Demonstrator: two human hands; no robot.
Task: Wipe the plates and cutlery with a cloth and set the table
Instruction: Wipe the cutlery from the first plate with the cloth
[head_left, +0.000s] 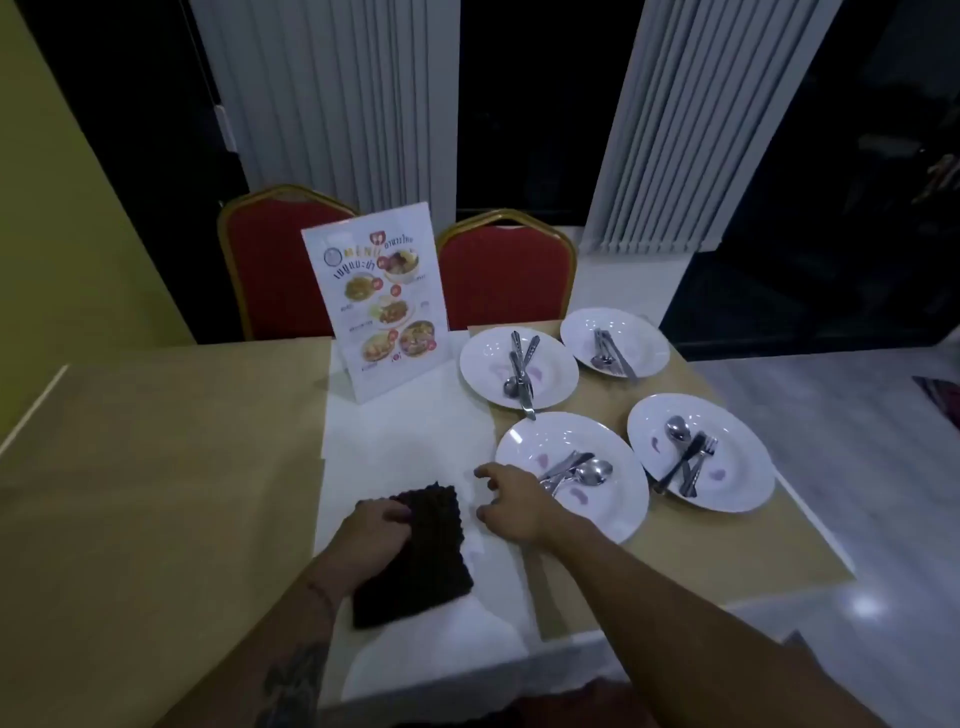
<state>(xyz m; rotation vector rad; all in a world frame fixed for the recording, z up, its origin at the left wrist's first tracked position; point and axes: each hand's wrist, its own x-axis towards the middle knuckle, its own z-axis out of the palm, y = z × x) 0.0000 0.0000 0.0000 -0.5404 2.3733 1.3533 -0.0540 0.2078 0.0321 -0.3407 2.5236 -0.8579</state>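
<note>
My left hand (378, 530) grips a dark knitted cloth (426, 556) that lies on the white runner. My right hand (511, 501) hovers open, fingers spread, just left of the nearest white plate (613, 514), touching nothing. That plate carries a spoon (592, 473) and other cutlery, plus purple smears. Three more white plates stand further off: one behind it (478, 364), one at the far right (649, 343) and one at the near right (748, 483). Each holds cutlery and purple smears.
A standing menu card (376, 296) is on the white runner (405, 441) at the table's middle. Two red chairs (506, 275) stand behind the table. The beige tablecloth (156, 467) stretches left. The table's right edge drops to a glossy floor (857, 545).
</note>
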